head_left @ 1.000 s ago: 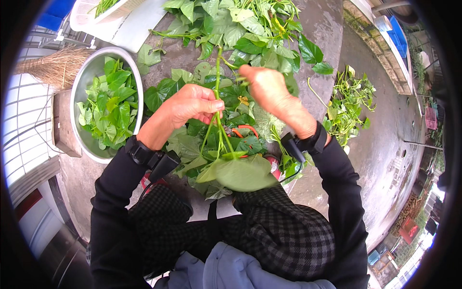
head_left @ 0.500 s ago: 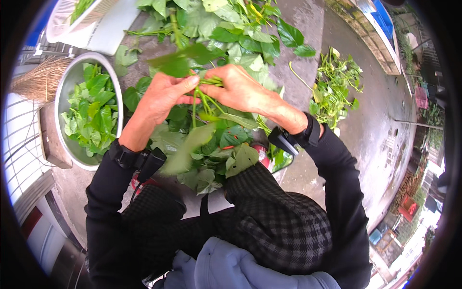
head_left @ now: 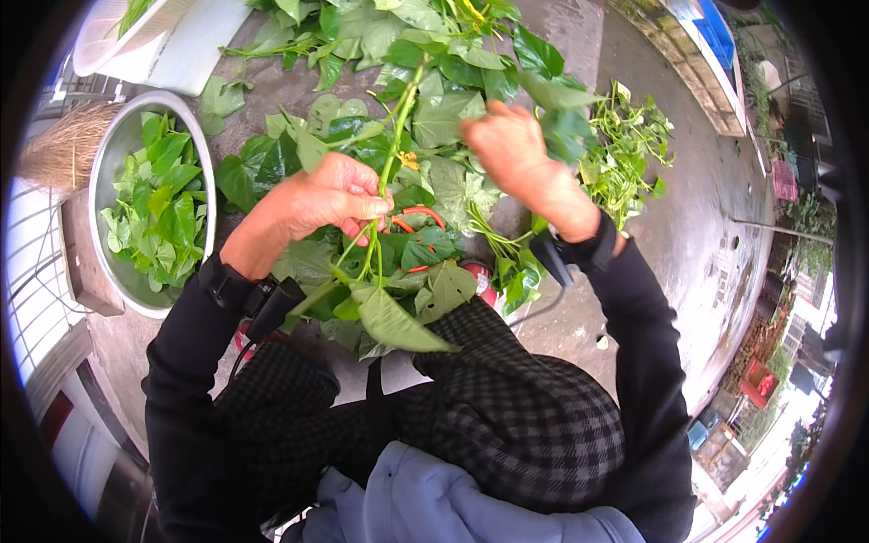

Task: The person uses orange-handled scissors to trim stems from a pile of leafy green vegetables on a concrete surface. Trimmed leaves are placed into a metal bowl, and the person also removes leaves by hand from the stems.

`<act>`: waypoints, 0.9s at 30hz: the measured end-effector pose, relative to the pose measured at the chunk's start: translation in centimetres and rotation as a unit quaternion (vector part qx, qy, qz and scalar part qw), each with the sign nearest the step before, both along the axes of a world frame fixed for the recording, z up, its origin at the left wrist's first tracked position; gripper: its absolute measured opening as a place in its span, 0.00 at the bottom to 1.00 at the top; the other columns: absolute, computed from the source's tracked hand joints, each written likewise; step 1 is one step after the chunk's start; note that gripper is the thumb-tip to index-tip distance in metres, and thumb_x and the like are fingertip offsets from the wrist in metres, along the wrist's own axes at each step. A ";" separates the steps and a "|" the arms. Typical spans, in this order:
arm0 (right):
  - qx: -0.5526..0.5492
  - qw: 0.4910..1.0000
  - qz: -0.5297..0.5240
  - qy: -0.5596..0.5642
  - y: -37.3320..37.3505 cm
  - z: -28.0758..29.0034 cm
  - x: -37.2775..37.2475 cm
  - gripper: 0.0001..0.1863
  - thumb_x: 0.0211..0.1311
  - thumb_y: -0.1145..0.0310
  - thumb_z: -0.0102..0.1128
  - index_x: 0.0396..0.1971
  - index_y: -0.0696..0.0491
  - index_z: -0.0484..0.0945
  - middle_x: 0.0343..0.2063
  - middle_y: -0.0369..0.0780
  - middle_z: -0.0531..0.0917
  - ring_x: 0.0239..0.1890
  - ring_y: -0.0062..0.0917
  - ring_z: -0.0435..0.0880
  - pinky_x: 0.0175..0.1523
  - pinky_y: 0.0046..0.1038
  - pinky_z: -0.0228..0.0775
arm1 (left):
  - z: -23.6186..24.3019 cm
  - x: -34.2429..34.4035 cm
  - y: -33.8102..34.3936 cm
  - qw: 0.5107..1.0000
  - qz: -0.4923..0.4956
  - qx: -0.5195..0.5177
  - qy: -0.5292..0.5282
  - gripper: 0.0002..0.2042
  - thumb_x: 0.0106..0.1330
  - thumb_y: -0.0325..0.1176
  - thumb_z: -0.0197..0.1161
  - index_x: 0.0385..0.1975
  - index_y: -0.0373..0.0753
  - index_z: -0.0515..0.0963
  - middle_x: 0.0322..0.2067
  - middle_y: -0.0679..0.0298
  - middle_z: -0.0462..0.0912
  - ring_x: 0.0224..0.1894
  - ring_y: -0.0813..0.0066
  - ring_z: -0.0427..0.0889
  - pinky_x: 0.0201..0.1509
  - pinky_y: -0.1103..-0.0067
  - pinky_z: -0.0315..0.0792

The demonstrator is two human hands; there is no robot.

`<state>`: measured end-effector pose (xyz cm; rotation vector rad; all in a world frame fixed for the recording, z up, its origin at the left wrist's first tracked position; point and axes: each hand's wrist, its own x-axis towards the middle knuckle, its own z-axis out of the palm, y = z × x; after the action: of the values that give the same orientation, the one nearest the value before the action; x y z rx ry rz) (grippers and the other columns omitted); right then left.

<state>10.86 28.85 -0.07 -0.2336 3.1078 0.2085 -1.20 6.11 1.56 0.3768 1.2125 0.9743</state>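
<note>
My left hand (head_left: 330,204) pinches a thick green leafy vine stem (head_left: 396,136) between thumb and fingers. The stem stands upright above the hand, and thinner stalks with a large leaf (head_left: 394,319) hang below. My right hand (head_left: 509,149), smeared by motion, is curled to the right of the vine. Blurred green leaves (head_left: 568,136) stick out beside it and seem to be in its grip; the fingertips are hidden. Under both hands lies a heap of broad green leaves (head_left: 448,118). Orange curved loops (head_left: 422,217) show among the leaves near my left hand.
A metal basin (head_left: 211,195) of picked leaves (head_left: 163,195) stands at left, beside a straw broom (head_left: 68,149). A white basket (head_left: 95,41) is at the upper left. A pile of leafy sprigs (head_left: 626,154) lies right on the wet concrete floor (head_left: 697,217).
My hands have moved apart. The left came down slightly with the vine stem, now upright, while the right swung away to the right with blurred leaves beside it.
</note>
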 end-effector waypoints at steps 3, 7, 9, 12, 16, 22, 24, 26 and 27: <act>-0.062 0.966 -0.148 -0.203 1.5 -2.0 3.5 0.05 0.47 0.77 0.55 0.26 0.52 0.73 0.25 0.43 0.82 0.30 0.36 0.83 0.31 0.36 0.75 | -0.6 -1.5 -1.1 0.994 0.112 0.013 -0.016 0.10 0.60 0.33 0.62 0.36 0.33 0.75 0.30 0.61 0.79 0.31 0.75 0.79 0.33 0.79 0.77; -0.147 0.942 -0.229 -0.196 -0.7 -7.5 8.0 0.12 0.50 0.75 0.55 0.37 0.56 0.69 0.23 0.46 0.81 0.28 0.44 0.81 0.31 0.41 0.74 | -2.0 -3.4 -1.7 0.968 0.240 0.019 -0.068 0.10 0.62 0.33 0.60 0.39 0.36 0.74 0.33 0.64 0.79 0.33 0.76 0.79 0.38 0.79 0.77; -0.214 0.935 -0.224 -0.175 -1.3 -8.9 9.5 0.17 0.48 0.71 0.61 0.37 0.57 0.67 0.24 0.50 0.80 0.30 0.47 0.80 0.34 0.42 0.73 | -2.5 -4.1 -1.8 0.954 0.288 0.021 -0.079 0.09 0.63 0.32 0.60 0.38 0.36 0.74 0.33 0.63 0.79 0.32 0.75 0.79 0.38 0.79 0.77; -0.216 0.912 -0.193 -0.289 -1.1 -8.1 9.9 0.35 0.38 0.63 0.73 0.46 0.61 0.65 0.36 0.53 0.77 0.44 0.47 0.75 0.50 0.38 0.68 | -2.7 -4.5 -1.7 0.938 0.330 0.035 -0.097 0.10 0.62 0.32 0.61 0.39 0.36 0.75 0.32 0.64 0.80 0.29 0.78 0.78 0.34 0.84 0.75; -0.345 0.890 -0.207 -0.214 -1.0 -3.8 6.3 0.21 0.48 0.63 0.68 0.39 0.59 0.74 0.38 0.45 0.80 0.39 0.39 0.78 0.44 0.33 0.72 | -2.6 -4.4 -1.5 0.933 0.336 0.036 -0.124 0.09 0.62 0.33 0.62 0.38 0.36 0.75 0.32 0.64 0.80 0.31 0.78 0.78 0.36 0.83 0.74; -0.859 0.394 -0.216 -0.245 -4.1 0.3 -0.6 0.14 0.60 0.64 0.59 0.42 0.56 0.76 0.34 0.36 0.81 0.32 0.18 0.79 0.34 0.20 0.72 | -2.4 -2.8 -0.6 0.943 0.307 0.042 -0.123 0.09 0.61 0.32 0.62 0.37 0.36 0.75 0.31 0.65 0.79 0.33 0.79 0.77 0.39 0.81 0.73; -0.870 0.310 -0.259 -0.283 -4.9 1.0 -1.5 0.10 0.61 0.67 0.57 0.39 0.54 0.77 0.33 0.34 0.81 0.30 0.18 0.79 0.33 0.21 0.72 | -2.2 -2.4 -0.4 0.940 0.322 0.027 -0.109 0.09 0.61 0.33 0.62 0.37 0.36 0.75 0.32 0.64 0.79 0.33 0.79 0.77 0.39 0.81 0.72; -0.884 0.244 -0.270 -0.293 -5.7 1.4 -2.1 0.08 0.61 0.68 0.57 0.37 0.54 0.77 0.32 0.33 0.80 0.29 0.19 0.79 0.32 0.22 0.73 | -2.0 -1.9 -0.3 0.932 0.351 0.006 -0.095 0.10 0.61 0.33 0.62 0.37 0.35 0.75 0.32 0.64 0.80 0.32 0.78 0.77 0.39 0.81 0.72; -0.888 0.228 -0.276 -0.287 -6.1 1.5 -2.3 0.08 0.61 0.68 0.57 0.38 0.55 0.77 0.31 0.34 0.80 0.29 0.19 0.79 0.32 0.23 0.74 | -2.0 -1.9 -0.3 0.928 0.362 0.005 -0.084 0.10 0.61 0.34 0.62 0.37 0.35 0.75 0.32 0.64 0.80 0.32 0.78 0.77 0.39 0.81 0.72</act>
<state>8.54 22.78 1.41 0.6318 0.8330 -2.4428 -3.13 5.80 -0.40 -0.1753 1.2052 1.6078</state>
